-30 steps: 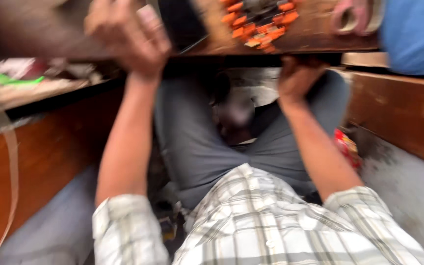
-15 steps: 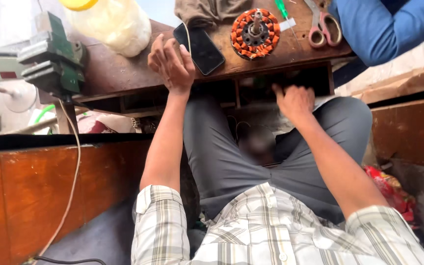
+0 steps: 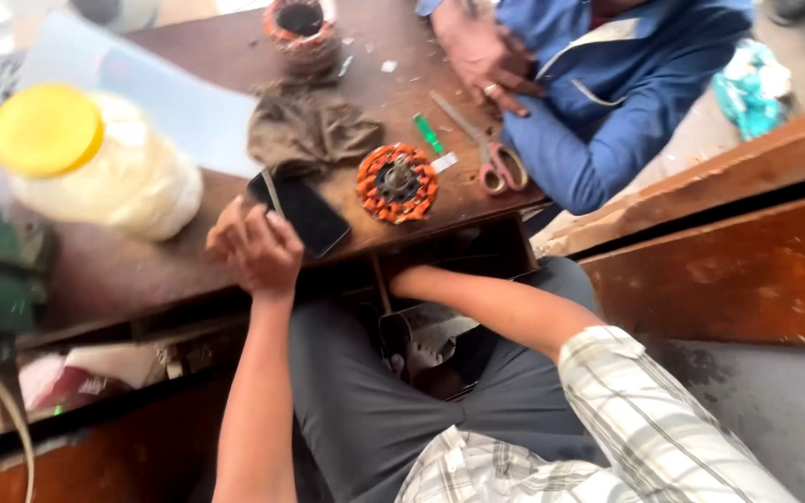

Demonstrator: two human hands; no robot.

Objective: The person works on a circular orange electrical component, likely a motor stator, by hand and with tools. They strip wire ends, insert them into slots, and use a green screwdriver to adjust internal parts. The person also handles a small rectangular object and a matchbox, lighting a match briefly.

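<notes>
Phone (image 3: pixel 302 213) on table (image 3: pixel 123 270) edge, beside left hand (image 3: pixel 253 247); stator (image 3: pixel 397 183) right, scissors (image 3: pixel 486 154) farther right.

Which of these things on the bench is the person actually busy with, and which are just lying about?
In hand or touched:
left hand on the table edge, beside the black phone
right arm reaching under the table; its hand is hidden

Lying about:
orange wound motor part
scissors
brown rag
yellow-lidded jar
green pen

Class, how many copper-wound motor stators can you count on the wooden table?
2: one flat orange stator near the table's front edge beside the phone; one upright stator at the far edge. Others may be hidden.
</notes>
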